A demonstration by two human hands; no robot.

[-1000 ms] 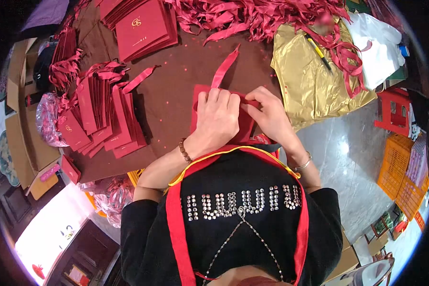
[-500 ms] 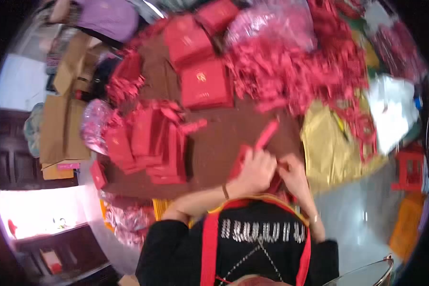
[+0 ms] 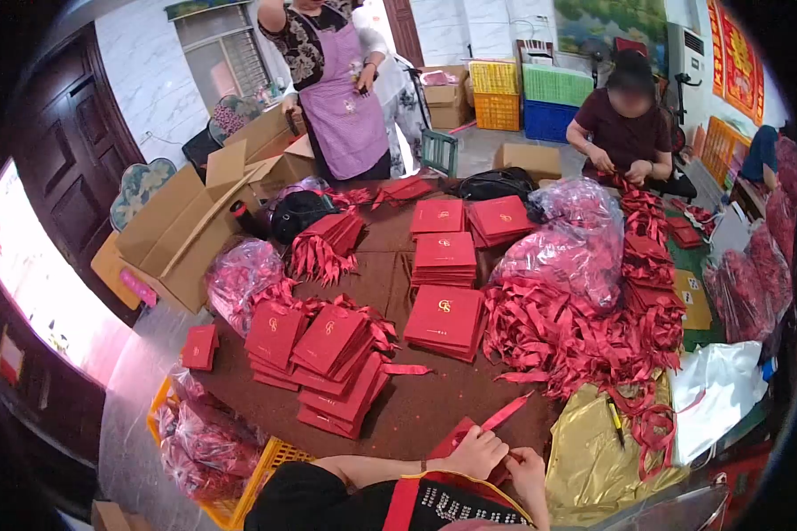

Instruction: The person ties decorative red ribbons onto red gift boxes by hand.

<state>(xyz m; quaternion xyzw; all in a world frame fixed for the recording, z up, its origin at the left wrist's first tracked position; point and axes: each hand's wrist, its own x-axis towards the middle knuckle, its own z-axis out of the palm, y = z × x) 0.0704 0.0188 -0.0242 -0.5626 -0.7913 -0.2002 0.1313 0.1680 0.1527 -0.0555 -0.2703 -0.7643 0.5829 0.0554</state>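
Note:
At the table's near edge, my left hand [image 3: 476, 453] is closed over a flat red gift bag [image 3: 456, 436], mostly covered by the hand. A red ribbon [image 3: 507, 411] sticks out beyond it, toward the upper right. My right hand [image 3: 524, 469] is beside the left one, fingers pinched together at the bag's right side; what they pinch is hidden. Left of my hands lie stacks of red bags [image 3: 332, 336] with gold print and ribbon ends. A neat stack [image 3: 444, 317] stands farther forward.
A heap of red ribbons [image 3: 558, 345] lies to the right, below a clear plastic bag [image 3: 562, 239]. Gold wrapping [image 3: 584, 442] carries a yellow-black cutter [image 3: 615, 423]. A yellow crate [image 3: 270, 469] stands left of me. Two co-workers, one in a purple apron [image 3: 344, 97], are across the table.
My view has tilted up, bringing the room and the co-workers into sight. Both hands stay together at the red bag, with the ribbon still sticking out.

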